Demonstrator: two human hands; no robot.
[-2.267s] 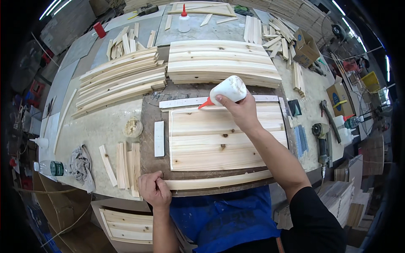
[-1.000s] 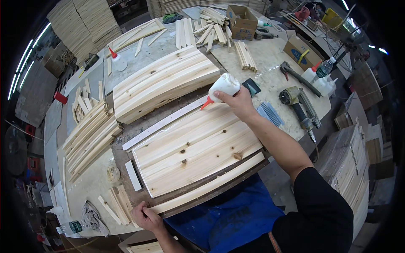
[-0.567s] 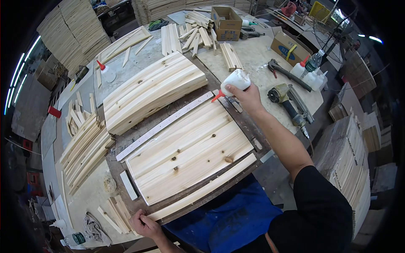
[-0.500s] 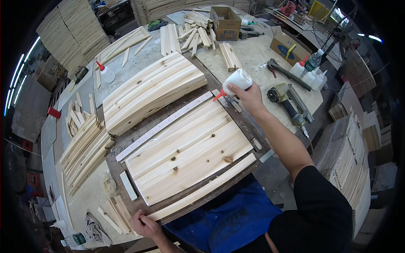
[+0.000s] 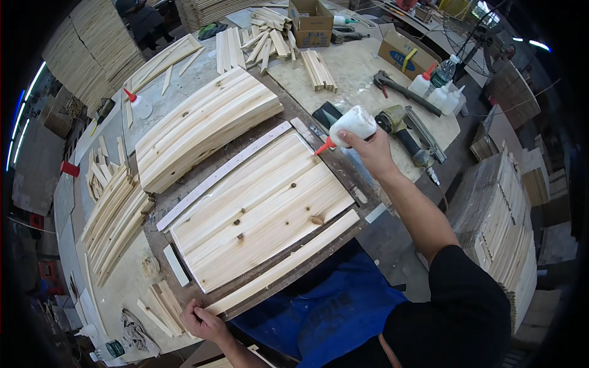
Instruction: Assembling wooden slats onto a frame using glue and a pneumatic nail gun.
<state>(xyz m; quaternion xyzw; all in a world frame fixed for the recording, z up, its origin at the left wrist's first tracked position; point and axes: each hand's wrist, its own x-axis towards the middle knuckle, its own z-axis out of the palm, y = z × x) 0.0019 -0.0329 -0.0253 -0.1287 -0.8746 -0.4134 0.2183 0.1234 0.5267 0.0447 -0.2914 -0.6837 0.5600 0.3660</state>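
Note:
My right hand (image 5: 367,149) is closed around a white glue bottle (image 5: 354,125), tipped so its red nozzle (image 5: 324,146) points down at the right edge of a flat wooden panel (image 5: 264,211). A thin white line of glue runs along the panel's left and far edges. My left hand (image 5: 205,321) is curled closed at the near table edge, by the left end of a long wooden strip (image 5: 283,265); what its fingers hold, if anything, is hidden. Beyond the panel lies a pale strip with dots (image 5: 224,175), and a short pale block (image 5: 177,265) sits to its left.
A stack of curved wooden panels (image 5: 208,129) stands behind. Curved slats (image 5: 113,224) are piled at left. A nail gun (image 5: 410,136), a hammer (image 5: 405,92) and more bottles (image 5: 438,95) lie at right. Another glue bottle (image 5: 141,107) stands far left. Cardboard boxes (image 5: 311,23) sit at the back.
My right hand has moved the glue bottle's nozzle from the panel's far right corner a little way toward me along the right edge. My left hand stays by the strip's end. The view has shifted slightly.

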